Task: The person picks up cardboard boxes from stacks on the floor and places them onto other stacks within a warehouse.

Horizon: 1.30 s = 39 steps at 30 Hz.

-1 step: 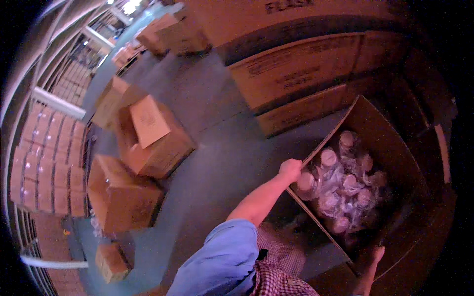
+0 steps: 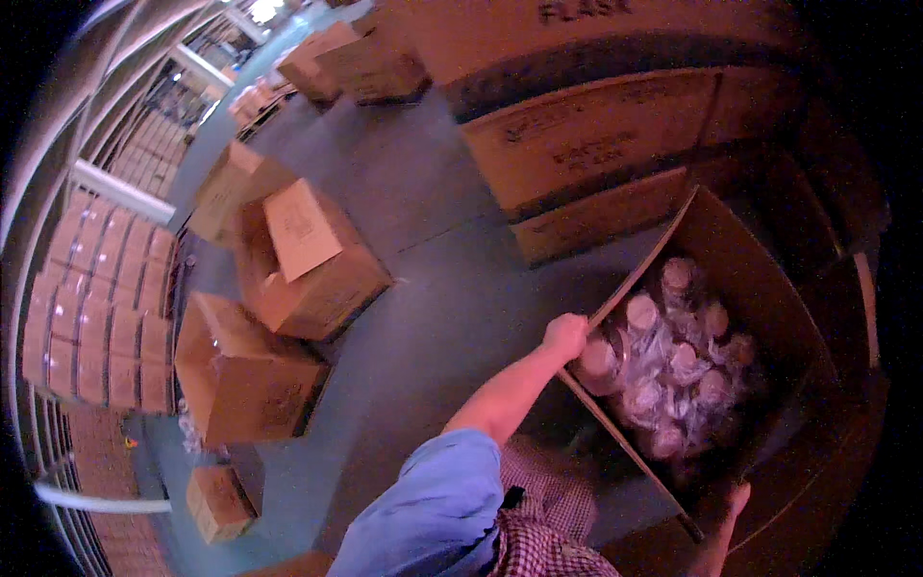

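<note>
An open cardboard box (image 2: 769, 264) stands tilted at the right. Inside it lie several bottle-like items (image 2: 681, 358) with round pale tops, wrapped in clear plastic. My left hand (image 2: 566, 337) is closed over the box's left corner, gripping the cardboard edge. At the near right edge my right hand (image 2: 736, 500) is closed on the rim, its fingers only partly visible in the dim light. The lower part of the box is dark and hard to make out.
Big stacked cartons (image 2: 586, 144) stand behind the box. On the floor at left are opened cartons (image 2: 317, 260) (image 2: 255, 389) and a small carton (image 2: 221, 505). A tall stack of cartons (image 2: 101, 308) stands at far left, with more cartons (image 2: 370, 62) in the back.
The whole view has shifted slightly, with the floor cartons and back stack sitting a little further right. Both hands keep their hold on the box.
</note>
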Tool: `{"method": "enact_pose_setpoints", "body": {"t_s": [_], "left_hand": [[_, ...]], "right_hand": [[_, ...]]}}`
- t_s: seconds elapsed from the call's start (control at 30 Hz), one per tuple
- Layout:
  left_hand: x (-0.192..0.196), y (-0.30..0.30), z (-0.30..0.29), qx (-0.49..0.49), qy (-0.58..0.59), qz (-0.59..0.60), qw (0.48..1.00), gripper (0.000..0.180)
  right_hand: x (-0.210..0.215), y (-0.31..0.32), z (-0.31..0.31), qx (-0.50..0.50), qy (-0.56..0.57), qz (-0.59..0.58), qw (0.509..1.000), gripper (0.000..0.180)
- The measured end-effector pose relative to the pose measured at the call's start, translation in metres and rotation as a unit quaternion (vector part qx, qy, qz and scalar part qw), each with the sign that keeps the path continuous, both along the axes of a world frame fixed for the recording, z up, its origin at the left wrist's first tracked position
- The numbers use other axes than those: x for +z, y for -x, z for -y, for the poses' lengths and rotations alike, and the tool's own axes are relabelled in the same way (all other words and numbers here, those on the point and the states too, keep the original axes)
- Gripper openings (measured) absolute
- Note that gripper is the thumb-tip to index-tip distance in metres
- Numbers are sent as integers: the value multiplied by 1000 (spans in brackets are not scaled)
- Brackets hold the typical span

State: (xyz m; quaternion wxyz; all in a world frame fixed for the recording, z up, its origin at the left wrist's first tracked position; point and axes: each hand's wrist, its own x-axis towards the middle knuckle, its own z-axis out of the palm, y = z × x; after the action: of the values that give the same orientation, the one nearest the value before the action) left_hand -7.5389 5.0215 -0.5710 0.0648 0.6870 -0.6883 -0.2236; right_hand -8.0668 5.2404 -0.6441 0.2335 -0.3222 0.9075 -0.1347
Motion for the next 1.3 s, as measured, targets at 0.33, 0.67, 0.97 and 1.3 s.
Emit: {"method": "enact_pose_setpoints", "body": {"t_s": [0.33, 0.67, 0.97, 1.3], "left_hand": [[67, -37, -128, 194, -11, 5, 981, 13], [123, -80, -306, 392, -107, -38, 913, 22], [83, -187, -539, 605, -43, -55, 793, 22], [80, -230, -744, 762, -91, 38, 640, 18]], "right_hand": [[13, 98, 94, 407, -61, -93, 907, 31], [173, -54, 189, 507, -11, -90, 857, 32], [156, -338, 127, 608, -15, -95, 788, 25], [181, -580, 11, 735, -57, -55, 674, 30]]}}
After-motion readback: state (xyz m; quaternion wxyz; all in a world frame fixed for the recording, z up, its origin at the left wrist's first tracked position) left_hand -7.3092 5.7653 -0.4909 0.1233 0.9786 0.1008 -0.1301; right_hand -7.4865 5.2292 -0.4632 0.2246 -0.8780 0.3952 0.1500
